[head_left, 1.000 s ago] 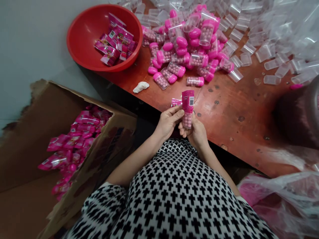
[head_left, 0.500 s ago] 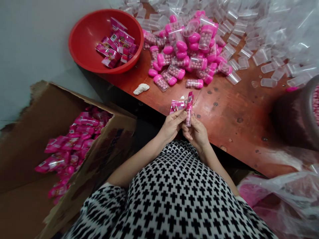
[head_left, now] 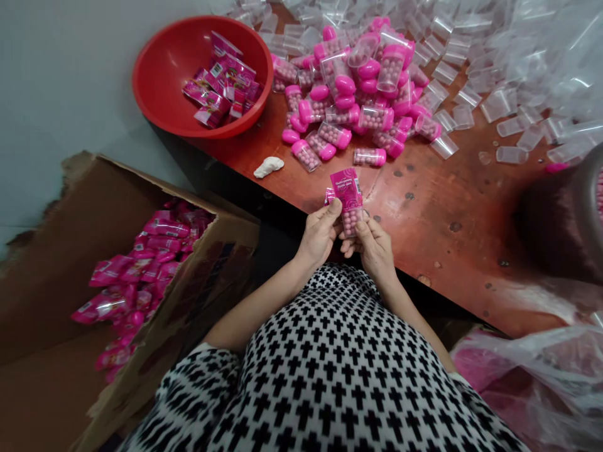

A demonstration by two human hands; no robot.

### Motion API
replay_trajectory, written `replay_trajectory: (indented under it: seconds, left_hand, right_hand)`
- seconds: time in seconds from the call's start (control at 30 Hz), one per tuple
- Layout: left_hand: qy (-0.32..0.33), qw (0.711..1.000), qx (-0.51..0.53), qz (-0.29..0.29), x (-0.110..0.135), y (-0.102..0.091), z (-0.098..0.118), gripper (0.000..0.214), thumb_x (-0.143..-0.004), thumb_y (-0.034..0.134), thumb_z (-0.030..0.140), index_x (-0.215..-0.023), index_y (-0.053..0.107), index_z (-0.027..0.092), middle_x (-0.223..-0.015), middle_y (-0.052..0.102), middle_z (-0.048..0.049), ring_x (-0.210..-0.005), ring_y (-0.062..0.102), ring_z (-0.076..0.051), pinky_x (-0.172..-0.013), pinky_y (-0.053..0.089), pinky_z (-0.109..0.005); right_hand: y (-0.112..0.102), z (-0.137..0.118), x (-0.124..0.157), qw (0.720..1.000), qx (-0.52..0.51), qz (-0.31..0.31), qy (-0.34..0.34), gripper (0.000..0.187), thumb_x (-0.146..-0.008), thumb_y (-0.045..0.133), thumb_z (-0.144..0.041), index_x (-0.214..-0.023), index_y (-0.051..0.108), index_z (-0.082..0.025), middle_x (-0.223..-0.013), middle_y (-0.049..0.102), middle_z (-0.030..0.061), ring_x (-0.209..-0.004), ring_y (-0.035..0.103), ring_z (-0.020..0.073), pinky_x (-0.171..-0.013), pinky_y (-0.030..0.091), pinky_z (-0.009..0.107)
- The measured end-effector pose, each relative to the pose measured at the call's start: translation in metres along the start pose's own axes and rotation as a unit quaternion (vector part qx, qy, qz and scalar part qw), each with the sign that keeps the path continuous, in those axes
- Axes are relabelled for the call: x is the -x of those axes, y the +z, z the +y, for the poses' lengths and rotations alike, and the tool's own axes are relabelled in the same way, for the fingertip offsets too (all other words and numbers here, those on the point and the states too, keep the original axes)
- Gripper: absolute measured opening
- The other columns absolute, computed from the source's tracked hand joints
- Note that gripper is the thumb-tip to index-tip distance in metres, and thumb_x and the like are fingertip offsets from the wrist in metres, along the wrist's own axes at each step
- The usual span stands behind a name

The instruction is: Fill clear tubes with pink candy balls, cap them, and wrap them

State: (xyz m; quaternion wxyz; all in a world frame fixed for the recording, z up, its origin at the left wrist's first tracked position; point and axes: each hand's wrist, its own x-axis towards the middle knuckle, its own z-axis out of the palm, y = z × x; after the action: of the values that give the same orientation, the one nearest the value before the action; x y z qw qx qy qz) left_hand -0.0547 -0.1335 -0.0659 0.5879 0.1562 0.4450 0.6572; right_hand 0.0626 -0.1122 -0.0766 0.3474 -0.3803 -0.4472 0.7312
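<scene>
In front of my body, over the table's near edge, both hands hold a small clear jar [head_left: 352, 222] of pink candy balls, upright, with a pink printed wrapper [head_left: 347, 187] standing up over its top part. My left hand [head_left: 320, 231] is closed, its thumb pressed at the wrapper's lower left edge. My right hand [head_left: 375, 246] is closed round the jar's lower right side, its fingertips partly behind it. Behind my left thumb, more pink printed wrapper [head_left: 329, 196] shows in part. The jar's cap is hidden by the wrapper.
Capped candy jars [head_left: 334, 134] are heaped on the reddish table [head_left: 438, 213], with loose clear cups [head_left: 511, 155] behind. A red bowl [head_left: 157, 94] holds wrappers. Wrapped jars [head_left: 136, 270] fill part of a cardboard box [head_left: 226, 251] at left. A dark tub [head_left: 556, 220] stands at right.
The jar and wrapper have turned from a narrow edge view so that the printed face and candy balls show broadly. My left thumb has moved slightly left.
</scene>
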Motion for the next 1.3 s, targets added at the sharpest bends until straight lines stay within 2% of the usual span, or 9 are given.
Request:
replay_trajectory:
  seconds: [0.3, 0.5, 0.67, 0.73, 0.8, 0.87, 0.93, 1.13, 1.3]
  left_hand:
    - [-0.02, 1.0, -0.004, 0.022, -0.004, 0.003, 0.001, 0.05, -0.062, 0.083, 0.058, -0.065, 0.06, 0.014, -0.059, 0.061, 0.0003, -0.043, 0.049, -0.006, -0.038, 0.04, -0.019]
    - [-0.037, 0.999, 0.0, -0.012, -0.002, 0.003, 0.001, 0.052, -0.074, 0.07, 0.065, -0.075, 0.066, 0.012, -0.068, 0.067, -0.005, -0.045, 0.054, -0.008, -0.04, 0.044, -0.022]
    - [0.097, 0.982, -0.155, 0.05, -0.014, -0.019, 0.007, 0.049, -0.084, 0.061, 0.062, -0.092, 0.071, 0.015, -0.089, 0.073, -0.0098, -0.077, 0.069, -0.019, -0.069, 0.056, -0.031]
    - [0.228, 0.908, -0.331, 0.117, -0.03, -0.042, 0.019, 0.042, -0.089, 0.059, 0.055, -0.106, 0.071, 0.019, -0.105, 0.072, -0.0114, -0.098, 0.067, -0.023, -0.087, 0.053, -0.037]
    - [0.338, 0.767, -0.511, 0.19, -0.05, -0.071, 0.033, 0.035, -0.089, 0.062, 0.044, -0.115, 0.069, 0.02, -0.117, 0.068, -0.0137, -0.114, 0.059, -0.028, -0.098, 0.046, -0.044]
    - [0.358, 0.657, -0.615, 0.249, -0.07, -0.099, 0.044, 0.037, -0.086, 0.067, 0.034, -0.119, 0.066, 0.019, -0.123, 0.064, -0.0176, -0.117, 0.056, -0.033, -0.097, 0.043, -0.048]
    - [0.35, 0.612, -0.664, 0.25, -0.086, -0.121, 0.05, 0.03, -0.087, 0.064, 0.026, -0.117, 0.067, 0.02, -0.117, 0.066, -0.0166, -0.111, 0.057, -0.032, -0.092, 0.044, -0.048]
    - [0.35, 0.662, -0.622, 0.231, -0.103, -0.137, 0.055, 0.012, -0.089, 0.061, 0.026, -0.092, 0.072, 0.024, -0.108, 0.07, -0.0095, -0.109, 0.057, -0.028, -0.098, 0.043, -0.047]
    - [0.383, 0.738, -0.519, 0.198, -0.063, -0.102, 0.051, 0.042, -0.073, 0.079, 0.045, -0.107, 0.069, 0.023, -0.125, 0.065, -0.0112, -0.128, 0.05, -0.032, -0.113, 0.035, -0.05]
  right_hand:
    - [0.003, 0.001, 0.002, 1.0, 0.011, 0.0, 0.019, 0.042, -0.08, 0.065, -0.061, -0.09, 0.058, -0.021, -0.061, 0.064, -0.0065, -0.039, 0.055, 0.0065, -0.037, 0.049, 0.017]
    - [0.003, 0.002, 0.001, 1.0, 0.012, 0.012, 0.012, 0.043, -0.079, 0.065, -0.063, -0.087, 0.059, -0.021, -0.059, 0.064, -0.006, -0.038, 0.054, 0.0067, -0.035, 0.047, 0.017]
    - [-0.003, -0.002, 0.003, 0.998, -0.001, 0.064, -0.014, 0.038, -0.081, 0.066, -0.057, -0.083, 0.057, -0.02, -0.059, 0.064, -0.0058, -0.038, 0.053, 0.0062, -0.035, 0.043, 0.016]
    - [-0.006, -0.003, 0.004, 0.996, -0.007, 0.088, -0.028, 0.036, -0.083, 0.066, -0.055, -0.083, 0.057, -0.019, -0.061, 0.064, -0.005, -0.04, 0.055, 0.0063, -0.035, 0.042, 0.015]
    - [-0.008, -0.003, 0.004, 0.995, -0.009, 0.096, -0.036, 0.035, -0.083, 0.066, -0.053, -0.083, 0.058, -0.019, -0.062, 0.065, -0.0044, -0.041, 0.055, 0.0065, -0.036, 0.042, 0.015]
    - [-0.006, -0.001, 0.003, 0.996, -0.009, 0.087, -0.037, 0.034, -0.084, 0.066, -0.052, -0.082, 0.059, -0.019, -0.063, 0.065, -0.0041, -0.041, 0.056, 0.0065, -0.036, 0.042, 0.015]
    - [-0.002, 0.0, 0.003, 0.997, -0.008, 0.071, -0.035, 0.034, -0.084, 0.066, -0.052, -0.082, 0.058, -0.019, -0.063, 0.065, -0.0039, -0.041, 0.055, 0.0062, -0.036, 0.042, 0.015]
    - [0.004, 0.001, 0.003, 0.998, 0.0, 0.061, -0.03, 0.039, -0.082, 0.065, -0.058, -0.081, 0.055, -0.02, -0.06, 0.063, -0.005, -0.04, 0.055, 0.0062, -0.035, 0.043, 0.015]
    - [0.002, 0.002, 0.002, 0.998, -0.002, 0.052, -0.027, 0.04, -0.082, 0.064, -0.059, -0.08, 0.054, -0.02, -0.06, 0.063, -0.0055, -0.039, 0.054, 0.0059, -0.035, 0.044, 0.014]
